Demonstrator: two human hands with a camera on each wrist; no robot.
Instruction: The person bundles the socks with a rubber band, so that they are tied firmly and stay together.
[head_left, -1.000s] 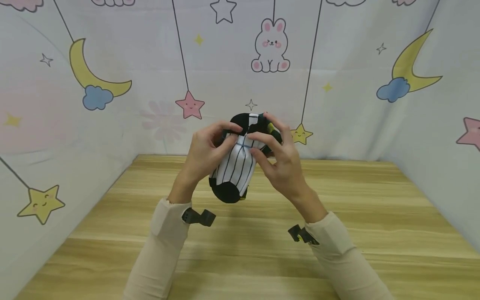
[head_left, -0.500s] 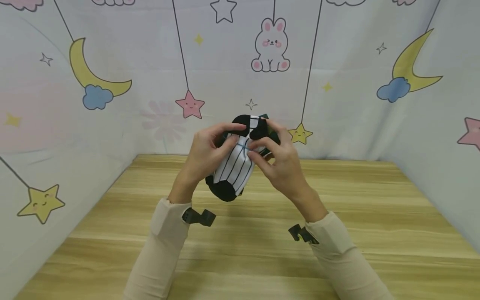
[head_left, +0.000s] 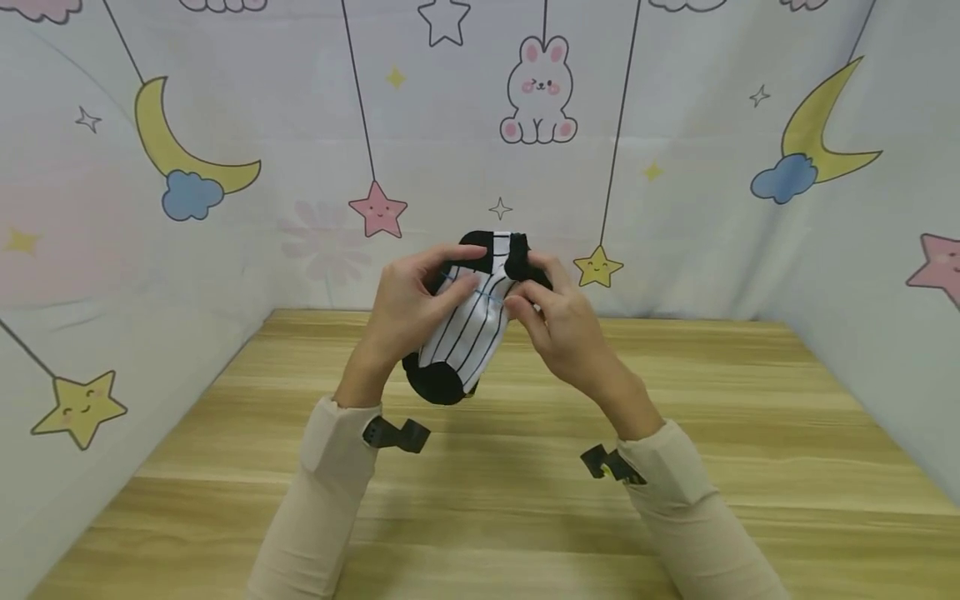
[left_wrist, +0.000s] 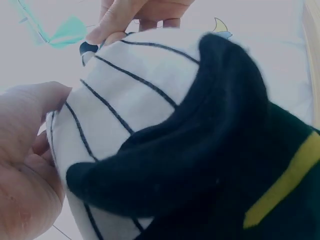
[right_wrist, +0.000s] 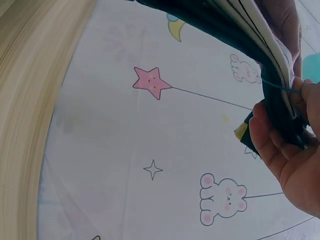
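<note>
A bundle of socks [head_left: 467, 332], white with black stripes and black toes and heels, is held up above the table. Dark green fabric with a yellow stripe [left_wrist: 282, 180] lies behind it in the left wrist view. A thin blue elastic band [head_left: 489, 296] runs across the bundle's middle. My left hand [head_left: 408, 304] grips the bundle from the left, thumb on the front. On the right, my right hand [head_left: 566, 325] pinches the band at the bundle's edge; in the right wrist view the band [right_wrist: 280, 87] stretches away from the fabric to the thumb and finger.
Below the hands lies a wood-grain table [head_left: 525, 500]. A white cloth backdrop [head_left: 465, 158] with printed moons, stars and a rabbit stands behind and at both sides. Small black wrist cameras [head_left: 397, 434] are strapped over the beige sleeves [head_left: 318, 508].
The band now cinches the socks less tightly, and my right fingers have curled closer at the bundle's right edge. The sock toes have swung slightly left. My left hand keeps its hold.
</note>
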